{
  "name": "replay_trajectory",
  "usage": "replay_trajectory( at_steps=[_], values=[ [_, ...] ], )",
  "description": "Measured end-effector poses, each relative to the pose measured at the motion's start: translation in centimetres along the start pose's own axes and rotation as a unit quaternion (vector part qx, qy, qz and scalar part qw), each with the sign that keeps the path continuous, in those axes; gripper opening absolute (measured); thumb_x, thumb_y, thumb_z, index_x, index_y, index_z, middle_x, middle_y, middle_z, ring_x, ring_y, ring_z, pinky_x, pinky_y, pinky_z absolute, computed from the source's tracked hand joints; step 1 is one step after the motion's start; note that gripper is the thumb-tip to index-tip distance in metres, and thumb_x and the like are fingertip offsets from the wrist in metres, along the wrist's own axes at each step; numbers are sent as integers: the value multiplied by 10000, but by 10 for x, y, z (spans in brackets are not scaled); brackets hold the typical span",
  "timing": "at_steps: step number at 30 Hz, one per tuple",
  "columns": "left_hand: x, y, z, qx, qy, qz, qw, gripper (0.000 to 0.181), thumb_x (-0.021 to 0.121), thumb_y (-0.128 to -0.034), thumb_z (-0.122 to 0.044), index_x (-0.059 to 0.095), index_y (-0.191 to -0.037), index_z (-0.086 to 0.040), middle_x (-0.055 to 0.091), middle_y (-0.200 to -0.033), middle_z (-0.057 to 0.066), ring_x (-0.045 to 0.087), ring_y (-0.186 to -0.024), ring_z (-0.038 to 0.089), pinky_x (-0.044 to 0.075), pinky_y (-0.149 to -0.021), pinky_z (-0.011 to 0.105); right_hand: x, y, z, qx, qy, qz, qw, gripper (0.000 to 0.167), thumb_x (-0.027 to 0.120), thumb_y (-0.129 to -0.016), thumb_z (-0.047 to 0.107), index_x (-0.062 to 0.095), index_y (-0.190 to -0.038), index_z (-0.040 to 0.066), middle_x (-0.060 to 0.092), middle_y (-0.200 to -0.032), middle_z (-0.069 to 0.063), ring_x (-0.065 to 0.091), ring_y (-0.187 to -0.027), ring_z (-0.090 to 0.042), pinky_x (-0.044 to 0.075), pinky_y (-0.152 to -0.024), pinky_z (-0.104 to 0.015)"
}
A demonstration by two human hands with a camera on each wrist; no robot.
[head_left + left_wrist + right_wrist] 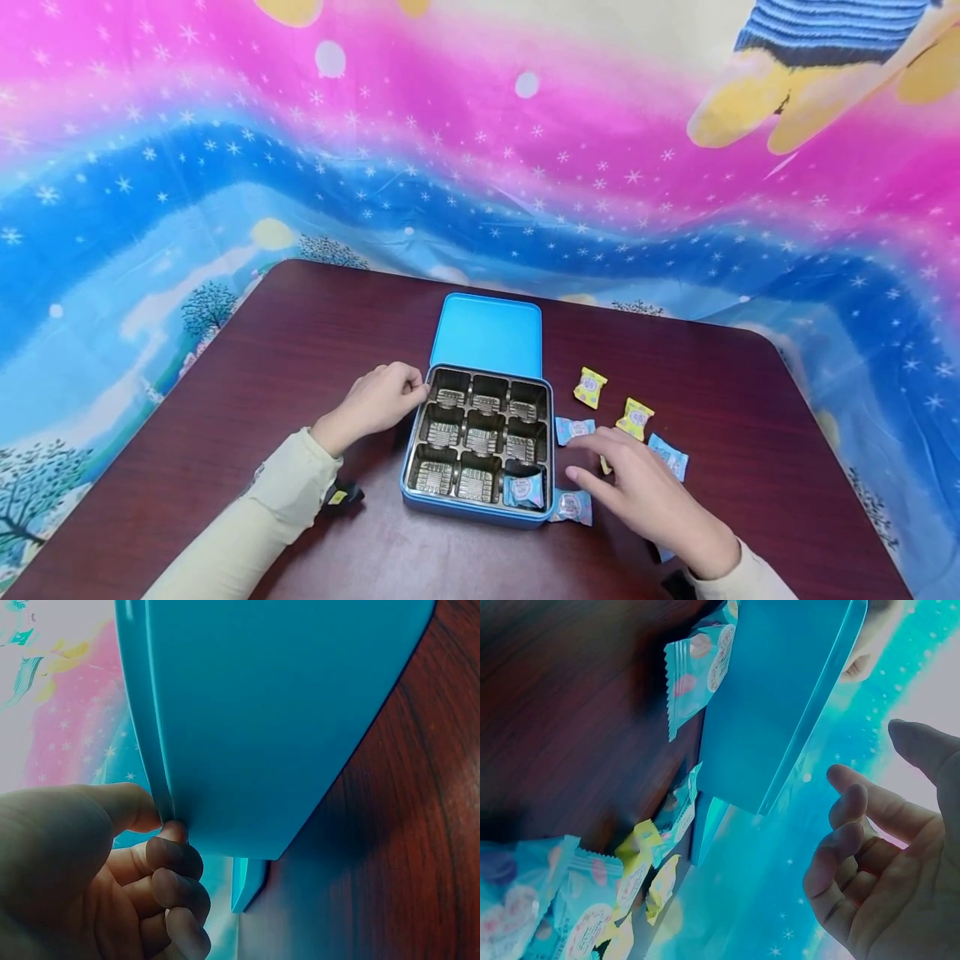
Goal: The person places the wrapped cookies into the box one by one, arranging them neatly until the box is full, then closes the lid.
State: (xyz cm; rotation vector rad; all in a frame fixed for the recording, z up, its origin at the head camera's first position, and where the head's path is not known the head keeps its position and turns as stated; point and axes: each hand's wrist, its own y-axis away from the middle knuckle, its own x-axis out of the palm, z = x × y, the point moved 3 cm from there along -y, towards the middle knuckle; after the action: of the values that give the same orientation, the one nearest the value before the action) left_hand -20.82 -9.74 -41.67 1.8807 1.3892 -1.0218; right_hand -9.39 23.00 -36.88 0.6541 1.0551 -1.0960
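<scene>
1. Left hand at the blue box, and it's a pinch: thumb and forefinger meet on the rim at the far left corner, the other fingers curled in beneath
2. Over to the right hand, hovering above the table to the right of the box, fingers loosely bent and parted, nothing in their grasp; the right wrist view shows them apart from the packets
3. Here's the box itself, upright in the middle of the table, its dark tray of nine compartments facing up, and one blue packet sits in the near right compartment
4. Just beyond the box's far edge, there's the blue lid, its inner side in view
5. Out to the right, the loose packets: a blue one just beside the near right corner, another blue one further up that side, and a third blue one beyond the right hand
6. And the yellows! One yellow packet lies furthest back, a second yellow packet nearer the hand, and a third yellow packet peeps out, mostly hidden by the fingers
</scene>
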Motion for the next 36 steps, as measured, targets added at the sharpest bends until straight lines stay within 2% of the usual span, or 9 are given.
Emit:
replay_trajectory(
  at_steps=[4, 9, 15, 19, 22, 28, 36],
  values=[
    [0, 0, 0, 12, 10, 1, 10000, 327, 611, -941, -291, 532, -636, -205, 406, -537, -89, 437, -537, 109, 337, -520, 303, 0, 1, -2, -39, 85, -102, 9999, 203, 737, -924, 314, 732, -1099, 211, 490, -799, 195, 389, -670, 14, 339, -579, -204],
    [-1, 0, 0, 13, 10, 6, 10000, 330, 610, -942, -292, 530, -634, -206, 394, -530, -88, 434, -532, 112, 335, -516, 303, 2, 1, -11, -9, 85, -160, 9998, 204, 754, -909, 296, 741, -1087, 197, 473, -781, 191, 405, -681, 3, 341, -582, -201],
    [-1, -1, -1, 15, 32, 20, 10000, 333, 608, -942, -294, 526, -631, -208, 372, -521, -90, 420, -530, 112, 330, -513, 304, 4, 0, -22, 254, 78, 16, 9996, 246, 730, -928, 322, 734, -1126, 177, 600, -883, 164, 523, -763, -55, 422, -639, -224],
    [-2, -1, -1, 12, 25, 32, 10000, 336, 608, -941, -291, 518, -629, -206, 367, -521, -90, 413, -528, 109, 323, -512, 302, 3, -1, -27, 434, 29, 122, 9990, 255, 713, -942, 326, 729, -1144, 171, 626, -922, 132, 544, -792, -71, 455, -669, -245],
    [-2, 0, -1, 8, 27, 32, 10000, 331, 608, -940, -289, 522, -631, -206, 368, -521, -89, 413, -527, 108, 322, -512, 301, 1, -1, -30, 470, -31, 135, 9988, 258, 709, -947, 320, 729, -1149, 160, 608, -904, 123, 531, -776, -57, 450, -664, -248],
    [-2, 0, -1, 7, 26, 36, 10000, 332, 608, -939, -289, 523, -628, -205, 365, -520, -92, 410, -527, 106, 321, -511, 300, 0, 0, -37, 430, -40, 18, 9991, 260, 718, -942, 305, 732, -1153, 154, 692, -1027, 48, 549, -795, 15, 499, -688, -255],
    [-3, -1, -1, -4, 38, 60, 10000, 339, 608, -941, -290, 514, -626, -205, 364, -518, -90, 410, -523, 108, 318, -507, 298, -1, 1, -45, 603, 33, -32, 9982, 228, 723, -937, 305, 731, -1123, 173, 603, -877, 137, 472, -717, 2, 405, -611, -231]
  ],
)
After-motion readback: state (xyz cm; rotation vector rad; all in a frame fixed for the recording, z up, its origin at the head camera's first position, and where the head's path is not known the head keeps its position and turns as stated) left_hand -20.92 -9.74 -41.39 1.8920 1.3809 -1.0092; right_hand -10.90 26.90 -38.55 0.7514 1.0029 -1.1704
